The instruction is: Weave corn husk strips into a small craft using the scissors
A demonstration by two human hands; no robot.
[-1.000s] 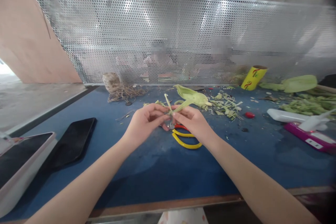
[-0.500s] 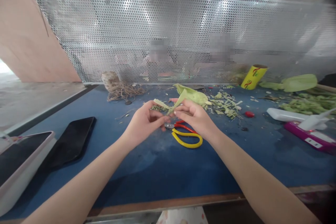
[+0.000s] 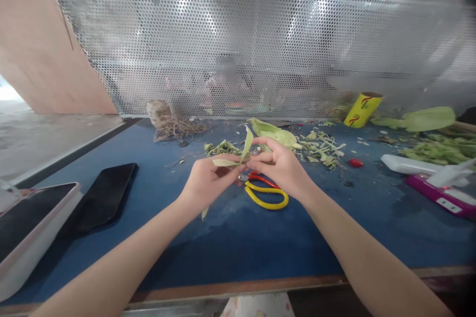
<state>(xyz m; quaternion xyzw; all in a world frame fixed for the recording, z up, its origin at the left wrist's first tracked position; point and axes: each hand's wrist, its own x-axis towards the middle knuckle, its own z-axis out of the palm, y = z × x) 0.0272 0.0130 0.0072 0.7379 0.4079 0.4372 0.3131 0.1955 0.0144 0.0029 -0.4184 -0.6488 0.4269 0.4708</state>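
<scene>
Above the middle of the table, my left hand (image 3: pixel 210 178) and my right hand (image 3: pixel 280 166) meet, fingertips pinched together on a folded pale green leaf strip (image 3: pixel 247 144). One end of the strip points up and another lies out to the left over my left fingers. Another bit of leaf (image 3: pixel 205 213) shows below my left hand. Just under the fingers lies a pair of scissors (image 3: pixel 266 203) with one yellow and one red handle loop, its blades mostly hidden. Behind my right hand is a broad green leaf (image 3: pixel 275 132), beside shredded leaf scraps (image 3: pixel 323 147).
A twine bundle (image 3: pixel 173 126) lies at the back left, near more scraps (image 3: pixel 223 147). Black phone (image 3: pixel 104 198) and white-rimmed tray (image 3: pixel 33 237) are at left. A yellow roll (image 3: pixel 362 110), red object (image 3: pixel 356 163) and purple power strip (image 3: pixel 439 193) are at right. A perforated metal screen (image 3: pixel 256 49) stands behind.
The leaf strip has turned: one end now stands more upright and the other lies lower to the left. A leaf end now shows below my left hand.
</scene>
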